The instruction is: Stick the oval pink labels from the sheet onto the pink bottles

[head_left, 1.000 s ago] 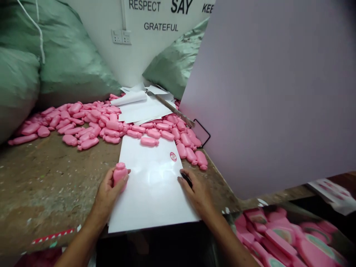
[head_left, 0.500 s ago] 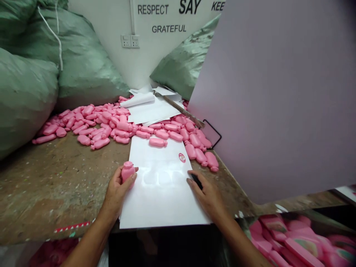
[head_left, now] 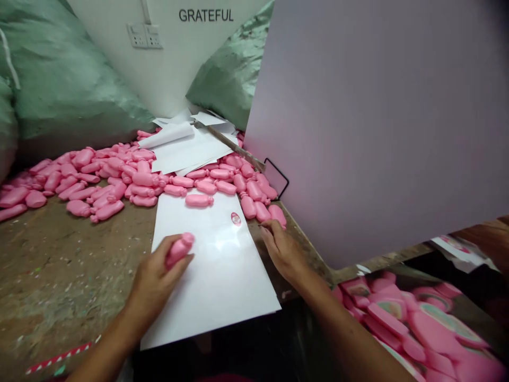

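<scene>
My left hand [head_left: 153, 281] grips a small pink plastic bottle [head_left: 178, 248], held tilted over the left part of a glossy white sheet [head_left: 217, 270] lying on the worn brown table [head_left: 59, 265]. My right hand [head_left: 280, 248] rests at the sheet's right edge, fingers reaching toward a small oval red-and-pink sticker [head_left: 236, 218] on the sheet. Whether it holds anything is hidden. One loose pink bottle [head_left: 199, 200] lies at the sheet's far end.
A heap of several pink bottles [head_left: 107, 178] spreads across the table's back. White sheets [head_left: 186, 148] are stacked behind it. Green sacks [head_left: 71, 90] stand at the back and left. A big lilac board [head_left: 377, 116] leans at right. A bin of pink bottles [head_left: 409, 329] sits low right.
My right hand has slid forward along the sheet's right edge toward the sticker. My left hand has tilted the bottle and moved it onto the sheet. The view swung to the right.
</scene>
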Action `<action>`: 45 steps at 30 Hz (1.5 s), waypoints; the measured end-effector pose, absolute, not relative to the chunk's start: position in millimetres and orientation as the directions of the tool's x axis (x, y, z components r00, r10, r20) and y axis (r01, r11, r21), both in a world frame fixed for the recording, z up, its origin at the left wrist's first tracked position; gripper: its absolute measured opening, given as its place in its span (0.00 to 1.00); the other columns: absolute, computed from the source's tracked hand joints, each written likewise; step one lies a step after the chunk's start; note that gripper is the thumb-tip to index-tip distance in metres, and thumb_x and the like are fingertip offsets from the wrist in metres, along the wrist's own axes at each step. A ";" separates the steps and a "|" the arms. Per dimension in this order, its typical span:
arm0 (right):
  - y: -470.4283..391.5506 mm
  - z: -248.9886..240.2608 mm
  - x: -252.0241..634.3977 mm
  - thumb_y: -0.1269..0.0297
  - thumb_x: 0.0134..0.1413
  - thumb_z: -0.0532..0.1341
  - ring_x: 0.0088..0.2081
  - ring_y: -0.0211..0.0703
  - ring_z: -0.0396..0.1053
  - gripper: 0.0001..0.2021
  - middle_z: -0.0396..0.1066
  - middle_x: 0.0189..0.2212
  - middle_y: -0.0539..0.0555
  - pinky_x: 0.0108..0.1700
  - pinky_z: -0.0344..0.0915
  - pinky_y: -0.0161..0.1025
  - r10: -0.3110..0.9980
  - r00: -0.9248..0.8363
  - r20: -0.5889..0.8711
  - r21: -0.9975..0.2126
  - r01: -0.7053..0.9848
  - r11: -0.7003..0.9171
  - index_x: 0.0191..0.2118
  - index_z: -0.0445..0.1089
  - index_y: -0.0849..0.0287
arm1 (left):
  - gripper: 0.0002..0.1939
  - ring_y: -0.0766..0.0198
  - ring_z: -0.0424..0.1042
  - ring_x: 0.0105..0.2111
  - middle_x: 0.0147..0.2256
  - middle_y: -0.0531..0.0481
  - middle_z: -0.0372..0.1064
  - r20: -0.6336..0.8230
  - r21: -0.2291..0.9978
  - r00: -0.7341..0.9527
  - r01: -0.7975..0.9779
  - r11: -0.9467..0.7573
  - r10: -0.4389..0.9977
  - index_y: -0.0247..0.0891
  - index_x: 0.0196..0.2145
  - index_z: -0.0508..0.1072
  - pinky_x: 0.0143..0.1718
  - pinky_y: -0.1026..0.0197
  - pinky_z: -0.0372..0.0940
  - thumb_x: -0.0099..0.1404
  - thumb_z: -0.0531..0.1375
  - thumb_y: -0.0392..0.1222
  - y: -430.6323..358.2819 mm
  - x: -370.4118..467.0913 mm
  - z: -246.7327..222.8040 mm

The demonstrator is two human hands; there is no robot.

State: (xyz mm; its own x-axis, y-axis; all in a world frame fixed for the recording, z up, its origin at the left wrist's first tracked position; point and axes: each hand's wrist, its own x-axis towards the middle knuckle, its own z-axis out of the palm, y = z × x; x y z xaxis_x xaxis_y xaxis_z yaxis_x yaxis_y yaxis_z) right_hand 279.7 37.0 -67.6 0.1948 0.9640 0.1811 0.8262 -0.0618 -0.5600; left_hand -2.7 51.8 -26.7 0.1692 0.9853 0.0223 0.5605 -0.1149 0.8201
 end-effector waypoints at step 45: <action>76.0 -39.9 291.5 0.51 0.68 0.49 0.28 0.40 0.68 0.21 0.73 0.35 0.52 0.30 0.66 0.37 0.924 0.299 0.238 -0.886 0.456 0.080 0.56 0.66 0.55 | 0.07 0.51 0.70 0.41 0.39 0.45 0.74 -0.125 0.638 0.719 0.586 -0.500 0.683 0.40 0.40 0.71 0.43 0.52 0.63 0.62 0.58 0.40 91.2 80.7 -22.9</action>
State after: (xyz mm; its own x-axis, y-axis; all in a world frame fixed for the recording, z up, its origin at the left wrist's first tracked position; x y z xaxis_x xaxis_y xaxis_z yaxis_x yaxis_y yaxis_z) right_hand 291.5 76.0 -39.9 0.2992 0.9241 0.2377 0.4557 0.0805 -0.8865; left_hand 80.7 91.2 -22.9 0.7195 0.6831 -0.1254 0.5855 -0.4995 0.6385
